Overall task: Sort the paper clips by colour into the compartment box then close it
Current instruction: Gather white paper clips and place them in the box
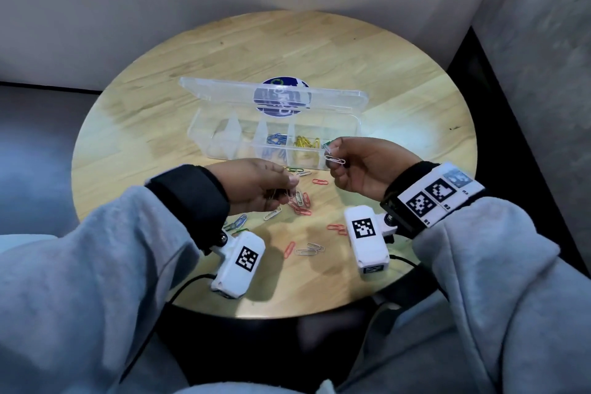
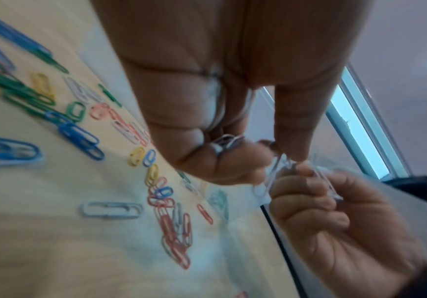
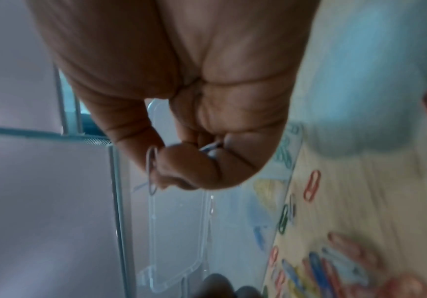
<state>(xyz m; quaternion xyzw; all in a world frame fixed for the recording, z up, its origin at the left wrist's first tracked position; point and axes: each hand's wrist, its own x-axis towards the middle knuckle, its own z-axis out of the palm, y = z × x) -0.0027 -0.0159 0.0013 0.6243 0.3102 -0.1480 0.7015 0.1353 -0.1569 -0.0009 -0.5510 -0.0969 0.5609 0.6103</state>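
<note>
Pinching a single white wire paper clip (image 1: 334,159) between thumb and fingertips, the right hand (image 1: 367,166) is hovering just in front of the clear plastic compartment box (image 1: 275,137), its grip clenched on that clip. The left hand (image 1: 256,187) is holding a small bunch of white paper clips (image 2: 226,142) in curled fingers above the round wooden worktop (image 1: 351,51). Blue, yellow and green clips are lying in separate compartments, the hinged transparent lid (image 1: 224,94) standing open. Loose red, white, blue and green clips (image 1: 300,201) are lying scattered near the hands.
</note>
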